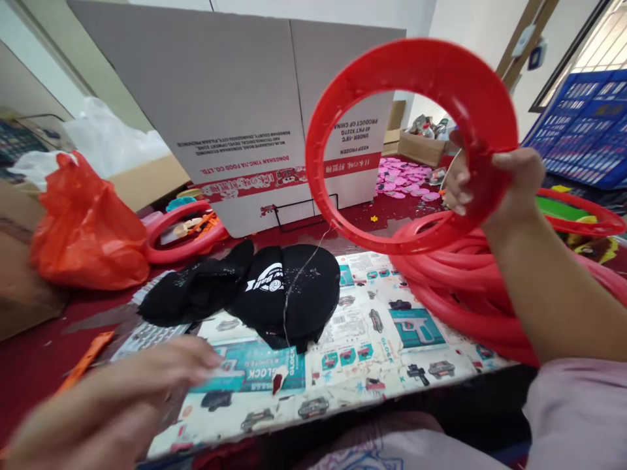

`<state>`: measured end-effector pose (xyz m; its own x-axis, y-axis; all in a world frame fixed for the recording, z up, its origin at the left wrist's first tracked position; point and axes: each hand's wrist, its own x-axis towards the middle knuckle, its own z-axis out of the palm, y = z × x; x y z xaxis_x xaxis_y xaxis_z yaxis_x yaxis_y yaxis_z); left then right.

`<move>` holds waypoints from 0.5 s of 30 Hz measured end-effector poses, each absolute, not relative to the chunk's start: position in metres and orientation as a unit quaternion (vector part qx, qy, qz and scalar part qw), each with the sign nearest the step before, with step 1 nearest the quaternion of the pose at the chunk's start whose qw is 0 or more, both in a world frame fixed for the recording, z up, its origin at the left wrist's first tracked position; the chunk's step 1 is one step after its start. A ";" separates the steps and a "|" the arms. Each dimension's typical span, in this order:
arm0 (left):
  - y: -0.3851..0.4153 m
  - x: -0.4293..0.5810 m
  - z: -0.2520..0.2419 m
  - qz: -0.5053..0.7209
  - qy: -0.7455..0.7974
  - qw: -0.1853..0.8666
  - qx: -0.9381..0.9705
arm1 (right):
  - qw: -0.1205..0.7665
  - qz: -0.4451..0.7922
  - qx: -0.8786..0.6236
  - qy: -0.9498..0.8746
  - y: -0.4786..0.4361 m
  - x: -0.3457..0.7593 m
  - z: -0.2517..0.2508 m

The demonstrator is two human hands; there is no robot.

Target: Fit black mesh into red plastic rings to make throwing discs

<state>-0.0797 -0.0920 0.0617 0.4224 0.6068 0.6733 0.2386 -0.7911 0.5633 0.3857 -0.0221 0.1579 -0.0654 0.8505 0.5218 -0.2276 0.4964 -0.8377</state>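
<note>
My right hand grips a large red plastic ring at its right side and holds it raised above the table. My left hand is at the lower left, blurred by motion, its fingers stretched forward over the printed cardboard sheet with nothing visible in them. Black fabric pieces with white lettering lie on the sheet beyond my left hand, and a thin thread runs across them. Under the ring and beside my right forearm is a stack of red rings.
A big white carton stands behind the fabric. At left are an orange-red plastic bag and a pinkish-red ring around small parts. Pink pieces, a small box and a blue crate are at the right.
</note>
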 end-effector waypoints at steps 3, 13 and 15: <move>-0.052 -0.084 0.076 0.594 0.316 0.401 0.622 | 0.571 0.400 -0.280 -0.660 -0.033 0.382 0.177; -0.030 0.030 0.067 0.214 0.368 0.708 0.564 | 0.326 0.549 -0.296 -0.710 -0.028 0.314 0.204; -0.036 0.041 0.068 0.284 0.345 0.679 0.582 | 0.373 0.552 -0.277 -0.692 -0.031 0.300 0.202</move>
